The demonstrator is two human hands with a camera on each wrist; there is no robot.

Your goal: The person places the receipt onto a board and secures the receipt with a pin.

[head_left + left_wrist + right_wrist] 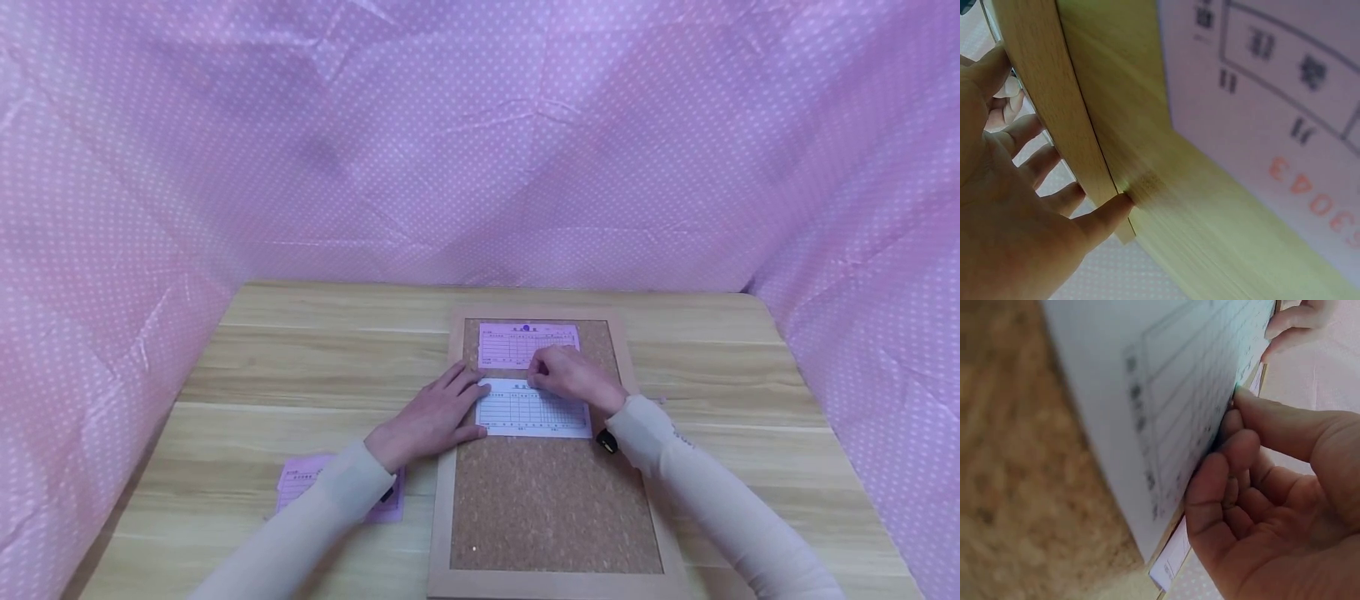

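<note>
Head view: a person works at a cork board [551,500] lying flat on a wooden table [315,358]. 1 pink slip [504,346] already sits at the top of the cork, a purple pin [527,329] at its upper edge, so that part looks done. A white slip [534,410] lies just below it, flat on the cork and not visibly pinned. The left hand [435,421] rests with straight fingers across the board's left frame, fingertips touching the white slip's left edge. The right hand [573,375] hovers curled over the slip's top edge, pinching something too small to make out. Another pink slip [300,483] waits on the table by the left forearm, so fixing the white slip and that one appears to be what is left.

Left wrist view: the left hand [1016,206] lies relaxed, fingers straight against the frame [1047,94], with the loose pink slip [1272,106] close by on the wood.

Right wrist view: the right hand [1272,500] has fingers bent in against the thumb at the white slip's [1166,394] edge; what they grasp cannot be told.

Pink dotted cloth [480,142] drapes all 3 sides around the light-grained tabletop.
</note>
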